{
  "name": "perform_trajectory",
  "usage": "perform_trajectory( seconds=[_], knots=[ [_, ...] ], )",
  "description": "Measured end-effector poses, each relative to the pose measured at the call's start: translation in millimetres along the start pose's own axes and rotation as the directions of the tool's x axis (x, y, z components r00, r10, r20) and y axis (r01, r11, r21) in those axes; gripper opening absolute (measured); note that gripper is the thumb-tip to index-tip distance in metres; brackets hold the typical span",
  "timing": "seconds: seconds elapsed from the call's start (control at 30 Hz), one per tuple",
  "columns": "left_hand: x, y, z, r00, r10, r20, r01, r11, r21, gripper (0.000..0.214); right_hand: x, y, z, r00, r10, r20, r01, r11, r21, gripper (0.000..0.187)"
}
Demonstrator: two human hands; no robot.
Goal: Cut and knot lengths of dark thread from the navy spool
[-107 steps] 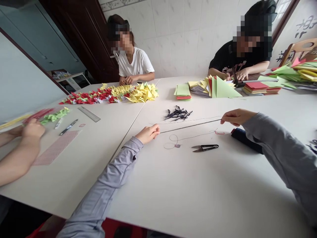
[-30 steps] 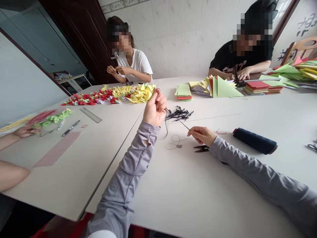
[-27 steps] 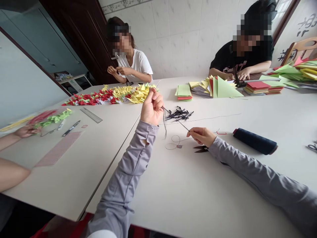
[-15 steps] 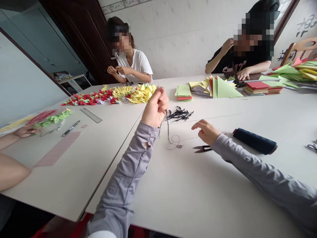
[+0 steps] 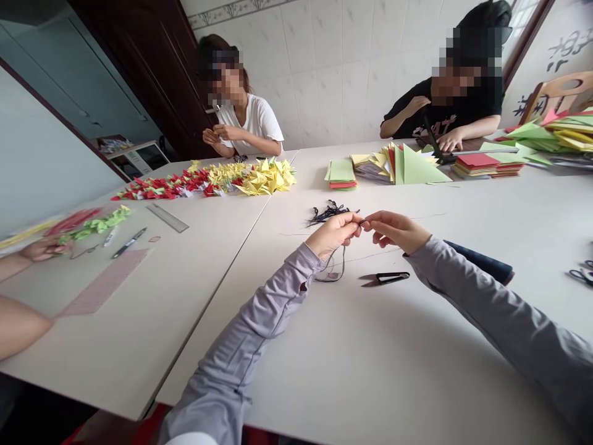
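Over the smooth white tabletop, left hand and right hand, both pinched closed, hold a thin dark-grey cord drooping below, apparently shaping its end, which next calls for even tension.

Red, yellow and green folded paper shapes lie heaped on the worktop, left of a paper stack. A ruler lies near a pen. A chair stands far right.
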State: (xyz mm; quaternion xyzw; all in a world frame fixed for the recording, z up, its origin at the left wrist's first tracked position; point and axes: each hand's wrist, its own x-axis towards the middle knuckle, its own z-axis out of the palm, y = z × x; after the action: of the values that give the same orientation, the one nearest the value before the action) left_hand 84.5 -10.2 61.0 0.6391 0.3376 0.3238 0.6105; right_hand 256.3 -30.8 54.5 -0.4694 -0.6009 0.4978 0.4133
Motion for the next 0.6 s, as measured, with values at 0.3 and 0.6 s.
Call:
perform_trajectory(
  seconds=[0.3,0.6],
  knots=[
    [-2.5,1.9,4.2,0.999,-0.034,-0.022,0.035,0.997,0.075,0.001,1.0,2.8,-1.7,0.999,-0.043,0.023,0.044,0.999,-0.031,0.041],
    [-3.7,-0.2,4.9,0.999,-0.043,0.003,0.042,0.994,0.099,0.003,3.4,7.8,-1.6,0.999,0.037,-0.002,-0.037,0.999,0.007,0.047]
  ],
)
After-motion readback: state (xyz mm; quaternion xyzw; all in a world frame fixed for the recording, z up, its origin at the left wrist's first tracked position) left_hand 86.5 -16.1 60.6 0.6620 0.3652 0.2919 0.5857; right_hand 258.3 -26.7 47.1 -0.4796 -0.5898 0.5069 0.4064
